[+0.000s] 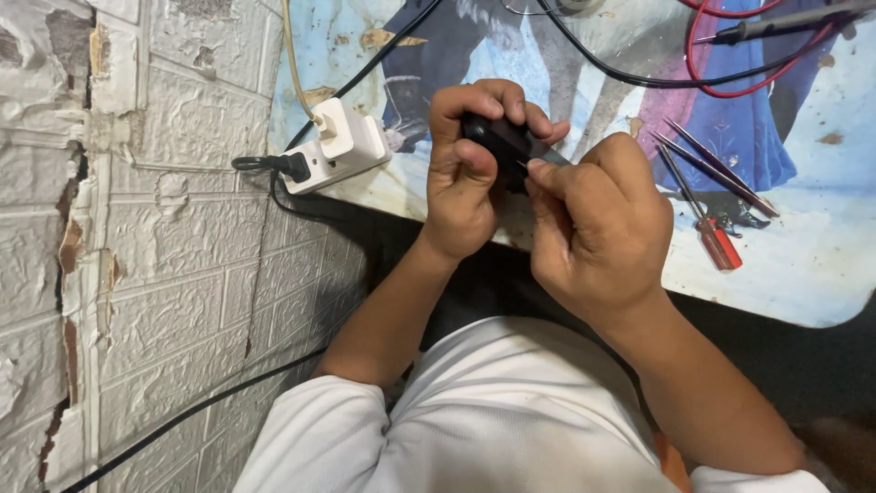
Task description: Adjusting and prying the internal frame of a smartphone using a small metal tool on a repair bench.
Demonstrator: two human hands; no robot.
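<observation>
My left hand [467, 173] is wrapped around a small black device [500, 139], holding it above the near edge of the table [821, 274]. My right hand [598, 224] presses against the device from the right, its thumb and forefinger pinched on a thin metal tool tip [527, 164] that touches the black casing. Most of the device is hidden by my fingers.
A white power strip [339, 146] with a white plug and a black plug lies at the table's left edge. A red-handled screwdriver [707, 228] and tweezers [716, 169] lie to the right. Black and red cables [712, 78] cross the far table. A white textured wall [137, 274] stands left.
</observation>
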